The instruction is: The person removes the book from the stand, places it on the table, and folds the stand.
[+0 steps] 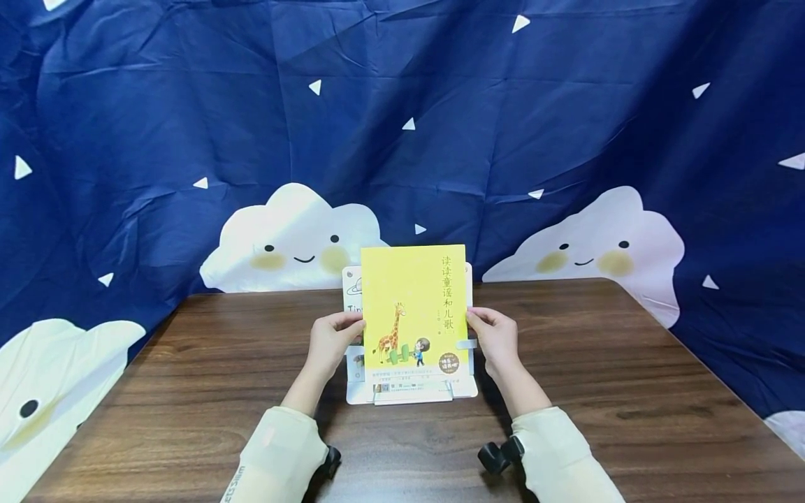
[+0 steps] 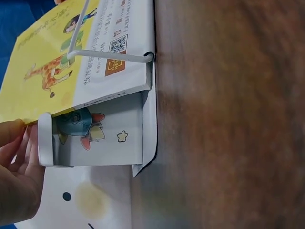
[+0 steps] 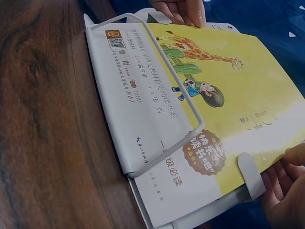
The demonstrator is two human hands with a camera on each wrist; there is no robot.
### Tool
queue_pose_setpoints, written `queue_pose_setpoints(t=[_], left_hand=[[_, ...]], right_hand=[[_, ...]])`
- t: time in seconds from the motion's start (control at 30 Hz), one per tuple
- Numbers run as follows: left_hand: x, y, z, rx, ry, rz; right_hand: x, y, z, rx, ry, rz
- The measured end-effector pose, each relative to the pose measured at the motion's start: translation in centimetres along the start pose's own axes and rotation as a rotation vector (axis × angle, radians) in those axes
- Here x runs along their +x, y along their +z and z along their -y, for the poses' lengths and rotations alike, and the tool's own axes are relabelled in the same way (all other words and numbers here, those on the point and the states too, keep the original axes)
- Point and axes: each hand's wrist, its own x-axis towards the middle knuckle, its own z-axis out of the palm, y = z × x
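Observation:
A yellow book [image 1: 402,279] with a giraffe and a child on its cover stands upright, leaning back on a white book stand [image 1: 473,381]. My left hand [image 1: 331,342] pinches the book's left edge between thumb and fingers. On the opposite edge, my right hand [image 1: 497,339] pinches it in the same way, just above a white side clip [image 3: 251,175]. A white wire bar [image 3: 190,133] crosses the lower cover in the right wrist view. Below the book in the left wrist view, the stand's printed panel [image 2: 107,138] shows a cartoon figure and a star.
The stand rests on a dark wooden table [image 1: 207,391]. Behind the table hangs a blue curtain [image 1: 402,154] with white triangles and smiling clouds. Black wrist devices [image 1: 499,455] sit at both sleeves.

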Motion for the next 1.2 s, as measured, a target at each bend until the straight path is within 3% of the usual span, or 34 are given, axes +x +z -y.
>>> queue_pose_setpoints(t=[0.33, 0.93, 1.2], left_hand=[[0.2, 0.1, 0.1, -0.061, -0.018, -0.005], [0.3, 0.2, 0.3, -0.142, -0.013, -0.017], [0.5, 0.2, -0.7, -0.167, -0.083, -0.061]], right_hand=[[0.1, 0.3, 0.0, 0.010, -0.053, -0.003], [0.6, 0.5, -0.3, 0.093, -0.067, 0.025], [1.3, 1.0, -0.3, 0.108, -0.127, 0.000]])
